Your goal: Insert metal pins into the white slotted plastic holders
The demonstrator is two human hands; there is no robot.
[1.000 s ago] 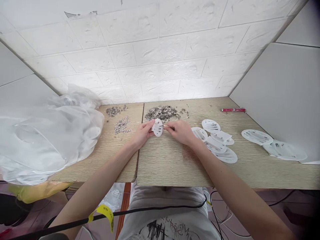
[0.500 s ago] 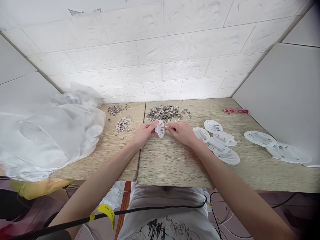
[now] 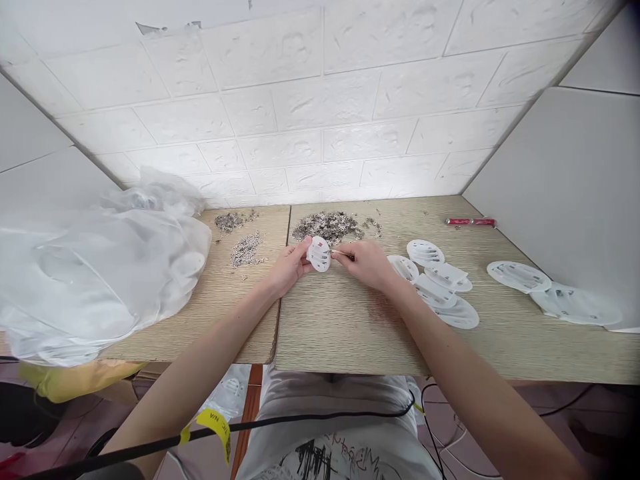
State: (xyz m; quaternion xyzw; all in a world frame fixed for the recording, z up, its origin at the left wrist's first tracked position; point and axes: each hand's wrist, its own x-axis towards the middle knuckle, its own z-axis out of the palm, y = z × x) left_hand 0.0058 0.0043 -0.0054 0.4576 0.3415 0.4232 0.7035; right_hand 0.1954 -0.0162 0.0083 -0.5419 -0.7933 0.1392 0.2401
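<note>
At the centre of the frame I see the left hand (image 3: 290, 268) pinching a round white plastic disc (image 3: 319, 255) by its left edge. The right hand (image 3: 367, 262) has its fingers closed on a slim piece (image 3: 342, 253) at the disc's right edge, too small for me to identify. A heap of small silvery metal parts (image 3: 327, 225) lies just behind. Overlapping white slotted plates (image 3: 433, 291) crowd beside the right wrist. A bulky translucent plastic bag (image 3: 100, 280) fills the left, and a black cable (image 3: 300, 421) crosses the left forearm at lower left.
</note>
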